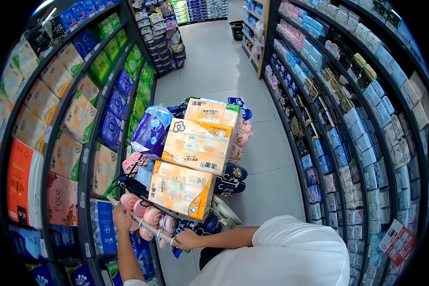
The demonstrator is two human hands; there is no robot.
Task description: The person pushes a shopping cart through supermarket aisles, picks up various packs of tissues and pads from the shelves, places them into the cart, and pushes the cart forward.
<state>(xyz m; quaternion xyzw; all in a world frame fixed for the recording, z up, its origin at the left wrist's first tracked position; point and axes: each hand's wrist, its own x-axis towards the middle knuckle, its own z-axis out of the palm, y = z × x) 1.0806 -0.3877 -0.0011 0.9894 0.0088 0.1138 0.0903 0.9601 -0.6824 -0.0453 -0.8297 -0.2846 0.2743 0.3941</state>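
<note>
My left hand [122, 217] is closed around the left part of a pale shopping cart handle [148, 227]. Toward its other end, my right hand [186, 239] grips the same bar. Large tissue packs in orange and cream wrapping are heaped on the cart, a nearer pack [182, 189] and a farther pack [198, 145] among them. Beside these, on the left, leans a purple pack [152, 131]. Pink slippers [151, 215] hang along the cart's near side, and dark blue slippers [231, 178] stick out on its right. The packs hide most of the basket.
Shelves with tissue packs [76, 117] stand close on the left. Along the right runs a long shelf of small packs [362, 133]. The tiled aisle floor [214, 52] stretches ahead, past a stacked display [162, 38] and a dark basket [236, 31].
</note>
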